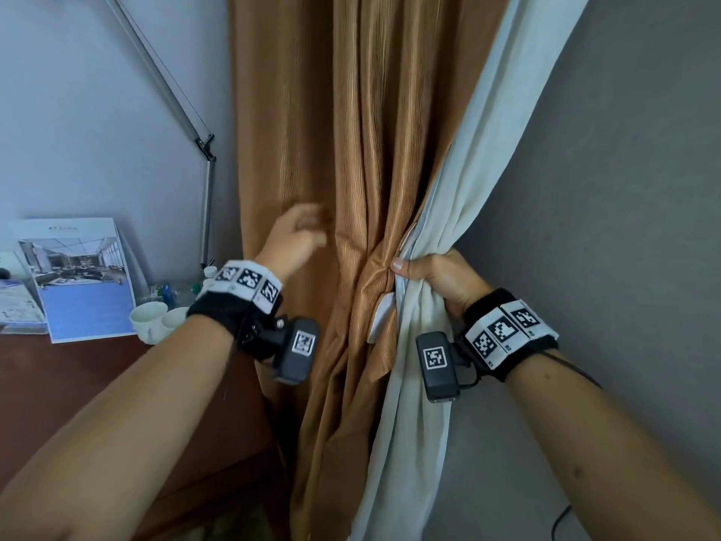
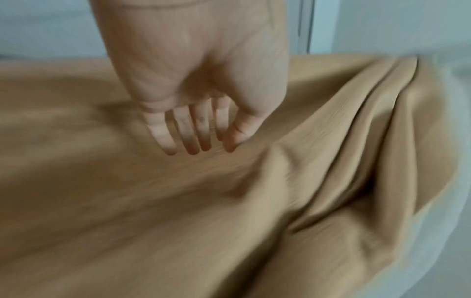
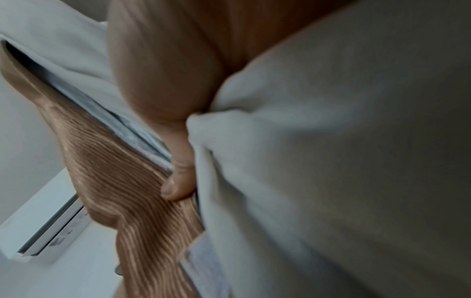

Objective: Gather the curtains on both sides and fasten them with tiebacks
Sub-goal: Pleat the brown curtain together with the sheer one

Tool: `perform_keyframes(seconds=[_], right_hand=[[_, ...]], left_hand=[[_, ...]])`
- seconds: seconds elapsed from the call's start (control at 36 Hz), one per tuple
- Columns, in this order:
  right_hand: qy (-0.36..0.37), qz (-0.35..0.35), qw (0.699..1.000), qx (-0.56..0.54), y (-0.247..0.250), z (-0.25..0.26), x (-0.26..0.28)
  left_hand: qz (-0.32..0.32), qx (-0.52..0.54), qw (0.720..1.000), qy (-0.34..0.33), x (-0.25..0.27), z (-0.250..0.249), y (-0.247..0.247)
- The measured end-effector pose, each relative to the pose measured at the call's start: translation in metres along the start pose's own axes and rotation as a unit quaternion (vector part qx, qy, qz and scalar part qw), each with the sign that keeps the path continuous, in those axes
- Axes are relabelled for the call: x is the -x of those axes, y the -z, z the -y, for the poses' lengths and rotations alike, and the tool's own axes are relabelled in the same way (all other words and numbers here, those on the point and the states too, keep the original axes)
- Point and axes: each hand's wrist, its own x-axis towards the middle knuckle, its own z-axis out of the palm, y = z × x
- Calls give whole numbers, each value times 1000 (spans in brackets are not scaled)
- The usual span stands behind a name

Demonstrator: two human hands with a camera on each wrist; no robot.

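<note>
Brown curtain [image 1: 343, 158]: hangs in the corner, gathered at mid-height. White lining [image 1: 448, 244]: bunched along its right edge. My right hand [image 1: 437, 277]: fingers curled round both layers, thumb [image 3: 178, 177] pressed on brown folds. My left hand [image 1: 296, 236]: fingers [image 2: 183, 131] loosely extended over brown cloth, holding nothing; contact unclear through blur. Desk [image 1: 78, 384]: left, bearing cups [image 1: 150, 320] and a brochure [image 1: 80, 279].

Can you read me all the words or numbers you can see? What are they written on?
None can be read.
Booklet on the desk: a small line of print at the top, too small to read.
Papers beside it: print too blurred to read.
Wrist bands and the wrist cameras: black and white square code patterns; tiny marks under some, too small to read.
Bottles by the cups: labels too blurred.
Brown curtain: no writing.
</note>
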Motion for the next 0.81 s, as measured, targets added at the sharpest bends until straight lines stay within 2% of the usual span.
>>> perform_keyframes(seconds=[0.08,0.17,0.28,0.36,0.56,0.69,0.75,0.81], right_hand=[[5,20,1000,6,-1,2,0],[-2,30,1000,11,-2,2,1],[0,28,1000,0,-6,3,2],[8,9,1000,-6,-12,2,2],[18,-70,997,-7,-14,-5,-6],[33,-185,982,31,-16,-9,-21],[25,-186,982,27,-20,-9,-24],[23,-158,987,15,-23,-10,-22]], left_hand=[[48,128,991,15,-6,-21,-10],[152,84,984,44,-1,-23,-27],[169,64,982,62,5,-12,-45],[146,52,987,47,7,-10,-49],[11,-10,999,-45,5,5,-42],[-71,-22,996,-52,20,17,-63],[-90,9,995,-47,24,20,-72],[-83,58,994,-33,24,23,-76]])
